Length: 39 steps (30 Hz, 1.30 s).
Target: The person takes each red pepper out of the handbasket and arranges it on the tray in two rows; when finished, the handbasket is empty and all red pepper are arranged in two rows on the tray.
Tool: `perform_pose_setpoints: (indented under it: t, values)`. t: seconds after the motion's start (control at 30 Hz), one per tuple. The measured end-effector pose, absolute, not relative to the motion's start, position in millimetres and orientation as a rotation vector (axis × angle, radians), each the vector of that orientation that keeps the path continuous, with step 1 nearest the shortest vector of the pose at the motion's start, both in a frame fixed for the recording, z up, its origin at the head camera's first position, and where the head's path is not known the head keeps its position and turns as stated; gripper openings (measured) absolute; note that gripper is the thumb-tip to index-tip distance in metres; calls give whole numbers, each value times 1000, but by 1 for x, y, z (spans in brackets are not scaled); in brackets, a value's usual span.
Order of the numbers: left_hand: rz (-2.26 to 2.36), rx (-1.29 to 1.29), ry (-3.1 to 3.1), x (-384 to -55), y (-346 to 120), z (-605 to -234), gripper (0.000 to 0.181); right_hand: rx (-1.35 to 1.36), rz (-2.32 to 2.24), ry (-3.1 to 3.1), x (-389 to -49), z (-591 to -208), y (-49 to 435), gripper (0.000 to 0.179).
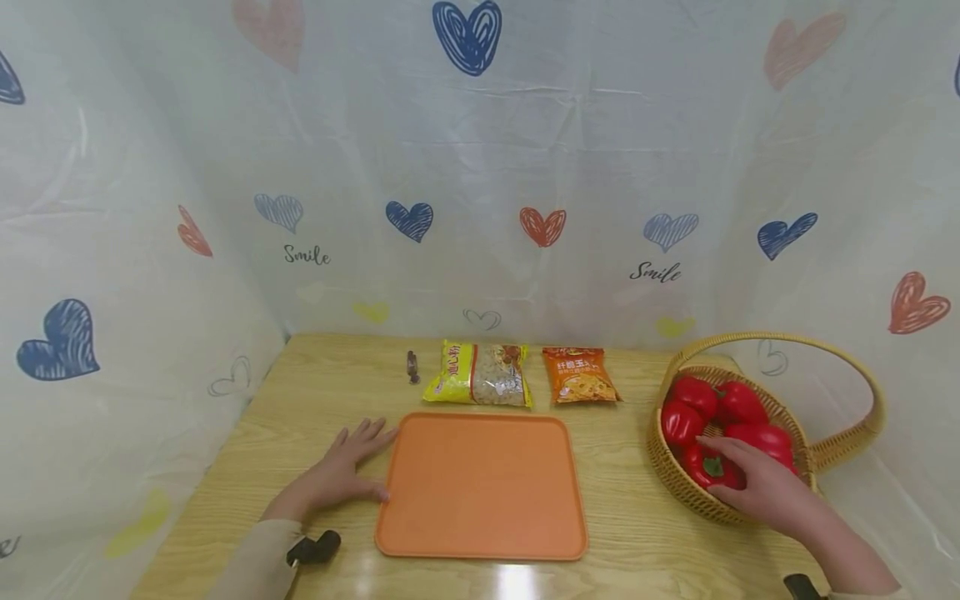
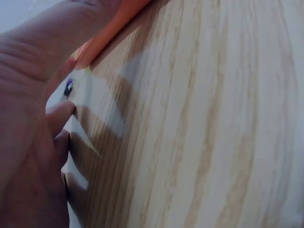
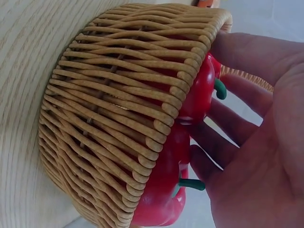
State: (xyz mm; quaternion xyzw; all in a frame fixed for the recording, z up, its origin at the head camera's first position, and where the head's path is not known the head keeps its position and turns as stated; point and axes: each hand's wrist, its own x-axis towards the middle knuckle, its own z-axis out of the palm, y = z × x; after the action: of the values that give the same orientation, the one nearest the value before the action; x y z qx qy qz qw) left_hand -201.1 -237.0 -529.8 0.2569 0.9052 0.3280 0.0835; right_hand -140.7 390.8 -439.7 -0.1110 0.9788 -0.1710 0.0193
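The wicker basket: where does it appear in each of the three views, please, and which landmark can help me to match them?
Head: the wicker basket stands at the lower right, with red bell peppers inside.
Left wrist: not in this picture.
Right wrist: the wicker basket fills much of the left and centre, its rim toward the right.
Shared landmark: the wood-grain table, visible in all three views.

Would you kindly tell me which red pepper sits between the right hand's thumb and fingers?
The frontmost pepper, its green stem framed by the right hand; the others lie farther back.
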Motion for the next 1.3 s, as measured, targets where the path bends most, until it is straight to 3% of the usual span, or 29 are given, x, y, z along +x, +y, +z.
perform_pose_setpoints:
  t: [0.37,1.3]
  values:
    - [980,758,2695,-201,-236,-530,106,-490,-518,3010,-147,-445,397,63]
    - [1002,765,2695,-200,-237,-533,103,-460,-533,3091,-148,-433,398,62]
